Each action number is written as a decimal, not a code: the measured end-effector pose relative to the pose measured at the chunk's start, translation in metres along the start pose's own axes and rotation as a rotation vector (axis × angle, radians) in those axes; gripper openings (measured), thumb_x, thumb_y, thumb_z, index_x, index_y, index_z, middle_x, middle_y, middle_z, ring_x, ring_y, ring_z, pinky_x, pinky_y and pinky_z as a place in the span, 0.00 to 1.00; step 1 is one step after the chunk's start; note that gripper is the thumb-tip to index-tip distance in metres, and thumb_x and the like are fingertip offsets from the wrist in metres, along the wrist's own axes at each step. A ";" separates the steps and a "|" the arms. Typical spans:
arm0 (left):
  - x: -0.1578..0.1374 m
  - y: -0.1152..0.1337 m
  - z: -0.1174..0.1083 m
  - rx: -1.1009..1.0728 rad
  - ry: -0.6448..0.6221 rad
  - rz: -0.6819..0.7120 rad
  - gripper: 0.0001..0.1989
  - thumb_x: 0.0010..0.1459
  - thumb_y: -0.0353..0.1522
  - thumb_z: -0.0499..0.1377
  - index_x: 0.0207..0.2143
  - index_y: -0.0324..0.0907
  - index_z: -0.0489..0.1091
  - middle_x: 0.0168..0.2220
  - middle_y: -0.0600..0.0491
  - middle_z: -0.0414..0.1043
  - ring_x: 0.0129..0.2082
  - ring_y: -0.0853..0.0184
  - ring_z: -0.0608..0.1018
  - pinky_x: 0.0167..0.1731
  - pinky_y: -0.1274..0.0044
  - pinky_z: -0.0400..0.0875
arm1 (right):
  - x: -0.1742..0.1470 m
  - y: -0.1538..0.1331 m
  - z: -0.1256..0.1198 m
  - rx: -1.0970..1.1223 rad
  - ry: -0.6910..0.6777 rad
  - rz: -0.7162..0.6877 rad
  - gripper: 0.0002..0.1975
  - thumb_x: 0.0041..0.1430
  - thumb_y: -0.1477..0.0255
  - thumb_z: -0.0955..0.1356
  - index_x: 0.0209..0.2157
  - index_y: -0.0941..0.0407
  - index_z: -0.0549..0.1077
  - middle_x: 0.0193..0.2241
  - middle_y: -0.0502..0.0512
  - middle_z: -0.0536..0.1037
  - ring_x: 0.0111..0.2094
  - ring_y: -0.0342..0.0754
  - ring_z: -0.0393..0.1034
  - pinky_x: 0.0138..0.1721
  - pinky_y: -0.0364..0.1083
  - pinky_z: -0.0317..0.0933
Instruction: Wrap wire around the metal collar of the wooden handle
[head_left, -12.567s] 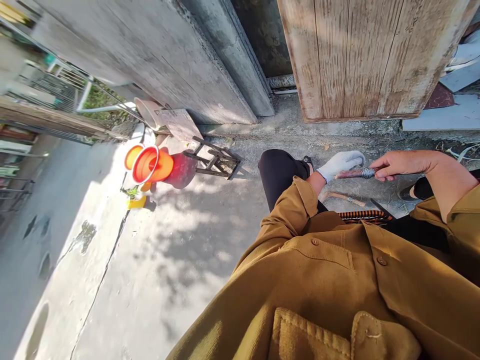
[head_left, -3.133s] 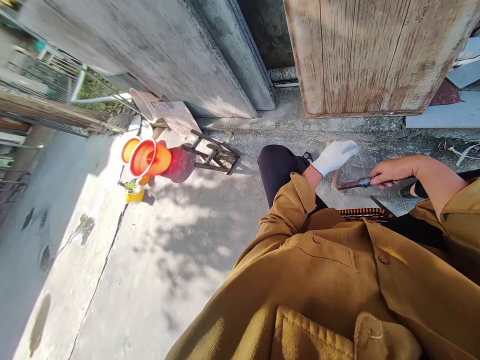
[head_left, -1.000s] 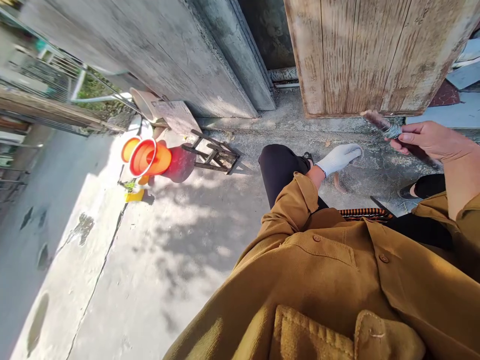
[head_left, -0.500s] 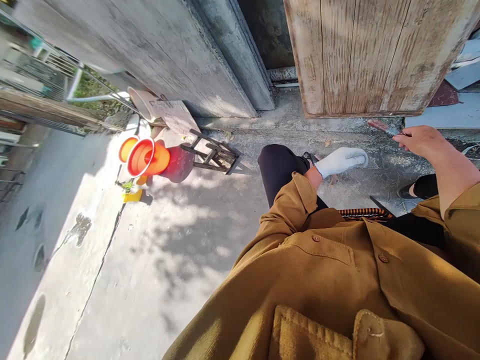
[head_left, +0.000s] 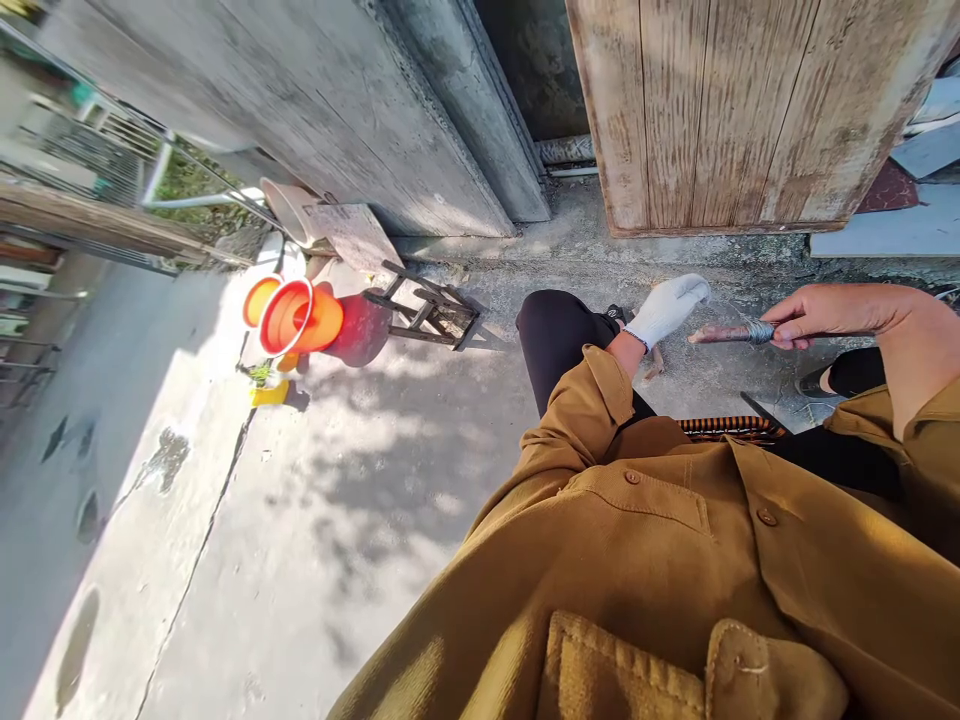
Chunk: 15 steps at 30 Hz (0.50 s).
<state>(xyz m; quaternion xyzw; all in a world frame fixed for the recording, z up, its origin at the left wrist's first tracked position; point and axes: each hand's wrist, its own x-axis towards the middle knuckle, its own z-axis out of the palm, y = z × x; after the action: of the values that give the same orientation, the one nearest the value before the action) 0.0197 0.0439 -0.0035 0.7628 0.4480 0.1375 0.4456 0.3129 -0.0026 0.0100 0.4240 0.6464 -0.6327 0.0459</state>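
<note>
My right hand (head_left: 832, 308), bare, grips a brown stick (head_left: 720, 335) held level, its cut end pointing left. Wire or cord (head_left: 760, 332) is wound in a grey-blue coil around the stick, just beyond my fingertips. To the left, my left hand (head_left: 666, 305) wears a white knit glove and is closed, its fingers curled together. Faint strands seem to run between the glove and the coil. What the gloved fingers hold is too small to make out. The two hands are apart, above the concrete ground in front of my knees.
A weathered wooden board (head_left: 712, 120) stands ahead by a concrete step. To the left are a small dark wooden stool (head_left: 427, 310), an orange bucket (head_left: 322, 320) and a yellow planter (head_left: 268, 394). An orange-and-black woven seat (head_left: 727, 428) shows beneath me.
My right hand has lowered and moved left, and the stick now lies level near the glove. My gloved left hand has shifted slightly up and left, staying closed.
</note>
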 end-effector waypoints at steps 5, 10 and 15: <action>0.001 -0.004 0.016 0.005 -0.206 0.030 0.17 0.78 0.34 0.54 0.49 0.37 0.83 0.47 0.48 0.88 0.50 0.64 0.83 0.57 0.74 0.74 | -0.011 -0.001 -0.008 0.264 0.794 -0.076 0.31 0.64 0.38 0.74 0.35 0.54 0.75 0.34 0.58 0.78 0.34 0.49 0.67 0.41 0.51 0.63; -0.002 -0.005 0.027 0.076 -0.369 0.180 0.16 0.77 0.31 0.54 0.52 0.37 0.82 0.48 0.49 0.86 0.50 0.65 0.82 0.58 0.75 0.73 | 0.008 0.007 -0.010 -0.184 0.827 0.394 0.21 0.75 0.51 0.70 0.36 0.53 0.77 0.35 0.62 0.82 0.39 0.55 0.72 0.44 0.54 0.61; -0.011 0.006 0.019 0.197 -0.420 0.158 0.18 0.78 0.33 0.53 0.54 0.38 0.82 0.52 0.49 0.86 0.51 0.64 0.82 0.58 0.76 0.72 | 0.034 0.012 -0.007 -0.491 0.544 0.562 0.21 0.78 0.52 0.65 0.43 0.54 0.80 0.46 0.71 0.84 0.48 0.63 0.74 0.45 0.55 0.57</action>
<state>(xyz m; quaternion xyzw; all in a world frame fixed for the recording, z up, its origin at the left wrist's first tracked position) 0.0282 0.0234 -0.0071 0.8471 0.2954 -0.0340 0.4404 0.3026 0.0181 -0.0183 0.7100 0.6257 -0.2896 0.1433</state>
